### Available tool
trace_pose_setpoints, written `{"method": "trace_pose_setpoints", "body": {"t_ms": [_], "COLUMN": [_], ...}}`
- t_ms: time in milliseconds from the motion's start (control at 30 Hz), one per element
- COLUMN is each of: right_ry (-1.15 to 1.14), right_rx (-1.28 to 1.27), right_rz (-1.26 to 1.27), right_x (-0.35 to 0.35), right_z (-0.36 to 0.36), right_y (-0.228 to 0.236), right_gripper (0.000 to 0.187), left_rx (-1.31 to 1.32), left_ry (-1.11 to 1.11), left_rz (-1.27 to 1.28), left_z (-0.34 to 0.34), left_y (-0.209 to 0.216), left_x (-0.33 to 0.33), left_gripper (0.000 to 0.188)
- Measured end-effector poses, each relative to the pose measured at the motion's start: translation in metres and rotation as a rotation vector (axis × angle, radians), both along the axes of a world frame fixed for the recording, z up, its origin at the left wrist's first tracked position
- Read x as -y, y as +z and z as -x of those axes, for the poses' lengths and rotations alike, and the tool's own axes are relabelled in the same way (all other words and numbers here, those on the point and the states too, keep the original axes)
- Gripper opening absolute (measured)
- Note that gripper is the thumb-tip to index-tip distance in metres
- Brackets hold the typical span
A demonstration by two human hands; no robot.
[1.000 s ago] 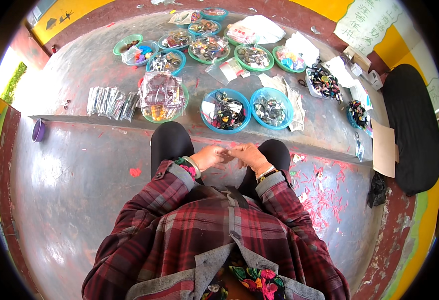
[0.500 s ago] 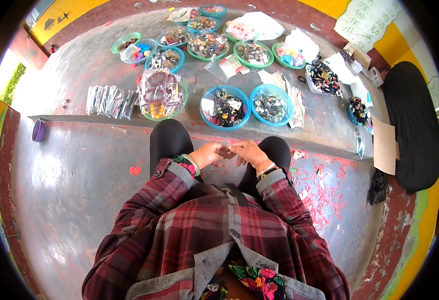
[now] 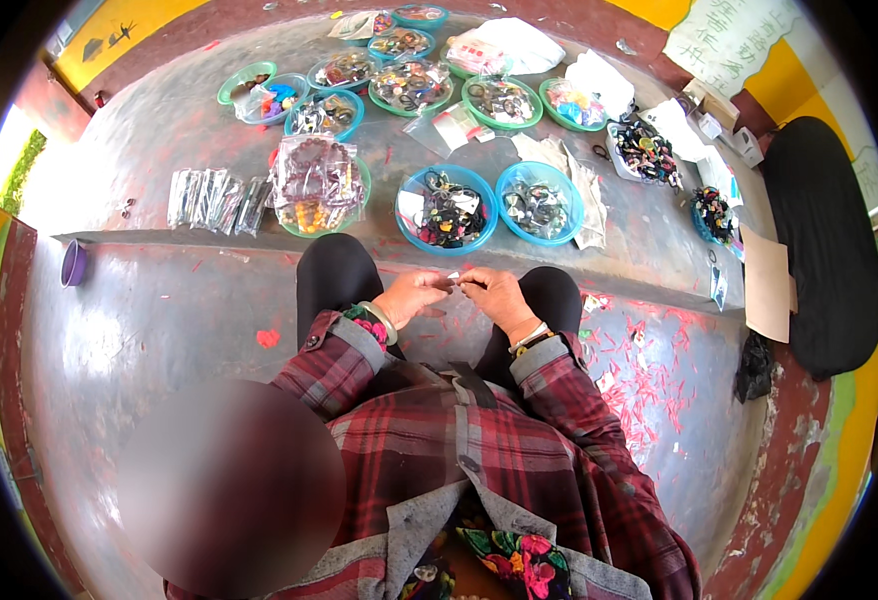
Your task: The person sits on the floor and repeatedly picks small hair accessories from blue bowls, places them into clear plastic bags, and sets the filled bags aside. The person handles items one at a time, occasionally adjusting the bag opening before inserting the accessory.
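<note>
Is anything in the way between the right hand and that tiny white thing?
No, nothing visible stands between them. The right hand is right beside the tiny white thing, and the left hand is close by too.

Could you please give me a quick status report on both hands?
Left hand and right hand close together; small white piece at the fingertips, holding hand unclear; blue bowls ahead, clear of hands.

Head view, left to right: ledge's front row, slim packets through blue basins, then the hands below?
Ledge: slim packets → bagged beads → blue basin of dark trinkets → second blue basin. Below: left hand → small white piece → right hand.
</note>
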State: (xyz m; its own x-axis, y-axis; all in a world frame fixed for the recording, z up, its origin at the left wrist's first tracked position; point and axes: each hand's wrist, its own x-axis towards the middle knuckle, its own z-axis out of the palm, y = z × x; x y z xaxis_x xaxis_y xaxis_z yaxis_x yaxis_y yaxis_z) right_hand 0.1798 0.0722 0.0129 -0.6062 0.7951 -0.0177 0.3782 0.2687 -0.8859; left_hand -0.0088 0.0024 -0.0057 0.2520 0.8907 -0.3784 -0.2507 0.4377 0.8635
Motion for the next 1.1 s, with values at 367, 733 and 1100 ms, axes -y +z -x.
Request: {"method": "trace_pose_setpoints", "body": {"t_ms": [367,733,1100], "right_ry": [0.217,0.312,0.262], "right_rx": [-0.010,-0.053,-0.101], "right_rz": [-0.567,-0.666,-0.771], "right_x": [0.018,0.028,0.041], "right_z": [0.010,0.000,0.007], "right_y": [0.006,0.025,0.059], "right_gripper": [0.008,0.008,0.006], "left_rx": [-0.251,-0.485,-0.602], "left_ry": [0.084,0.201,0.234], "left_rz": [-0.221,-0.281,-0.410], "left_z": [-0.008,-0.027,-0.022], "left_y": [-0.015,0.012,0.040], "left_x": [0.001,0.007,0.017], "left_gripper": [0.029,0.028,0.025]}}
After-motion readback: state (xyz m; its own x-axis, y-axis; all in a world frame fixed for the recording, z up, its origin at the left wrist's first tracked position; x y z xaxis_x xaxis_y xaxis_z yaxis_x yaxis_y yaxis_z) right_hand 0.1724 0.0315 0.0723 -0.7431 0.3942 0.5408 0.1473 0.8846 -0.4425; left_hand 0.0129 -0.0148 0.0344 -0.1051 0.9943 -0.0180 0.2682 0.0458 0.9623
